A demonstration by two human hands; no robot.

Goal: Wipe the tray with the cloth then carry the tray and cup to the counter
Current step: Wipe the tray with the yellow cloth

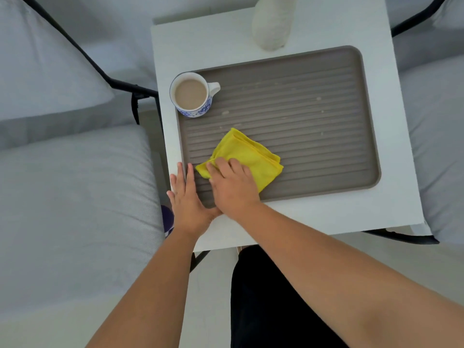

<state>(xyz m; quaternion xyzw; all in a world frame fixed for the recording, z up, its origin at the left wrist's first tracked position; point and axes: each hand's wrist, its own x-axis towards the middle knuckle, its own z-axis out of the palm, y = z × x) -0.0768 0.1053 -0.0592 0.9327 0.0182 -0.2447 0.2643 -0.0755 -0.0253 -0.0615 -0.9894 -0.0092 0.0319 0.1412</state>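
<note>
A grey ribbed tray (313, 116) lies on a small white table (313, 217), with pale spots and smears on its ridges. A blue-and-white cup (192, 95) of milky drink stands on the tray's far left corner, handle pointing right. A folded yellow cloth (251, 153) rests on the tray's near left part. My right hand (232, 188) presses flat on the cloth's near edge. My left hand (187, 197) lies flat with fingers spread on the tray's near left corner and the table beside it.
A white textured vase (272, 23) stands on the table just behind the tray. Grey cushioned seats with black metal frames (120, 84) flank the table on the left and right. My dark-clothed legs (271, 297) are below the table's front edge.
</note>
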